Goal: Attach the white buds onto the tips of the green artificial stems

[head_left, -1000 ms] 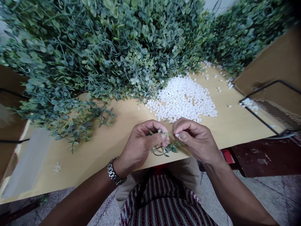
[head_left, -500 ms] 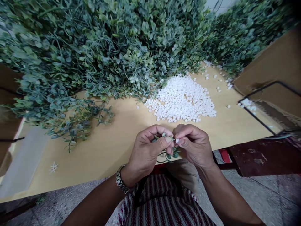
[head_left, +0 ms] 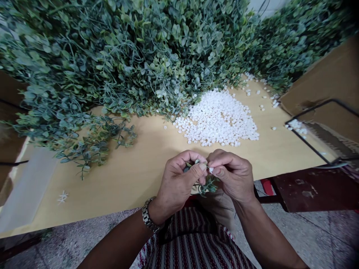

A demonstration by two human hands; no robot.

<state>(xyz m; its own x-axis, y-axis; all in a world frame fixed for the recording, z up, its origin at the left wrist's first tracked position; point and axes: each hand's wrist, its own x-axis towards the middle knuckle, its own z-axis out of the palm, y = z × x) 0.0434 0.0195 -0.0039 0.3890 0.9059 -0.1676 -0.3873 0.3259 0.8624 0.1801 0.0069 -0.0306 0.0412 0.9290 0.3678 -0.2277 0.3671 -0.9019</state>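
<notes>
My left hand [head_left: 181, 179] pinches an artificial leaf sprig [head_left: 208, 186] between thumb and forefinger; its small green leaves hang below the hands near the table's front edge. Facing it, my right hand [head_left: 235, 177] is closed, thumb against forefinger, on a small white bead-like piece [head_left: 211, 170]. That piece is at the tip of the sprig's stem; whether it is fitted on the stem is too small to tell. Just beyond both hands lies a pile of the same small white pieces [head_left: 221, 119] on the table [head_left: 134, 168].
A large heap of artificial greenery [head_left: 126, 56] fills the back, with loose sprigs [head_left: 98, 145] trailing at left. A white star-shaped piece [head_left: 62, 197] lies front left, by a translucent strip [head_left: 30, 190]. Cardboard [head_left: 328, 78] and a black wire frame [head_left: 305, 142] stand at right.
Both hands have shifted very slightly to the right in view, keeping their pinches. The hanging leaves of the sprig have turned a little; the white piece stays at the stem tip.
</notes>
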